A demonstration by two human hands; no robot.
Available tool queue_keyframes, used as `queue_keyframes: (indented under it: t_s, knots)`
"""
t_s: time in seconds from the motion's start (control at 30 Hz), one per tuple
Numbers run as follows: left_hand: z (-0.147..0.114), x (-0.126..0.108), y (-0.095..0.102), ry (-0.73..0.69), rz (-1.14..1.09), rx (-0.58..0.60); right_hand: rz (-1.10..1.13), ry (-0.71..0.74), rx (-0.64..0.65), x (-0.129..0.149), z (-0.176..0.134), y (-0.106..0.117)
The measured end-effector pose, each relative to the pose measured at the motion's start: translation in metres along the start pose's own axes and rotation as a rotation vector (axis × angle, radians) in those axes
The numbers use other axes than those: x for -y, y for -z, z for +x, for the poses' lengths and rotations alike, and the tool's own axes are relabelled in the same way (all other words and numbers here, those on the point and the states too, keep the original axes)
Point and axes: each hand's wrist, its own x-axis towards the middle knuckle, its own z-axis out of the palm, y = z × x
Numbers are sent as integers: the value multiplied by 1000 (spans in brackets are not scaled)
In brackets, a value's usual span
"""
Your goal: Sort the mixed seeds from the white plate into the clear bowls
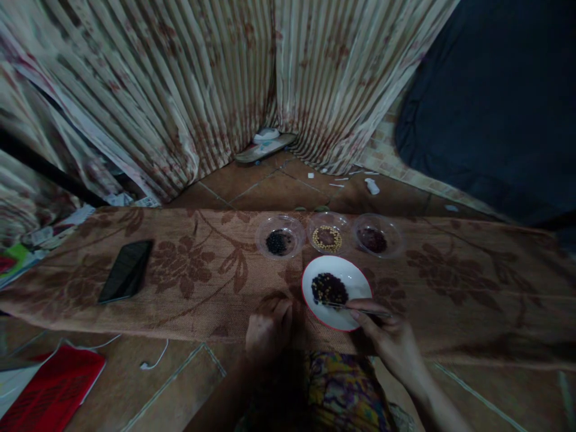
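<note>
A white plate (361, 277) with a red rim holds a mixed heap of dark and yellow beans (330, 289). Over its near side, my right hand (382, 327) pinches thin metal tweezers (333, 305), whose tips reach the heap's lower edge. My left hand (269, 327) rests curled on the cloth to the left of the plate, with nothing visible in it. Behind the plate stand three clear plastic bowls: one with black beans (276, 242), one with yellow beans (327, 239) in a ring, and one with dark red beans (372, 240).
A patterned brown cloth (216, 270) covers the long, narrow table. At the left lies a black phone (126, 271). Striped curtains (225, 78) hang beyond, above a tiled floor with a skateboard (265, 150) and scraps. A dark covered shape (490, 108) stands at the far right.
</note>
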Motion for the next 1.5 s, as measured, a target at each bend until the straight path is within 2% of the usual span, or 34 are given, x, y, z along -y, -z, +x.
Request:
queue_keyframes:
  t_s: [0.17, 0.33, 0.83, 1.5]
  knots:
    - [1, 0, 1, -1, 5, -7, 1, -17, -47, 1, -3, 3]
    - [1, 0, 1, -9, 11, -9, -32, 74, -118, -7, -4, 9]
    - [0, 1, 0, -8, 10, -15, -154, 270, 24, -12, -3, 7]
    - [1, -1, 2, -2, 36, 6, -160, 254, -20, -17, -4, 5]
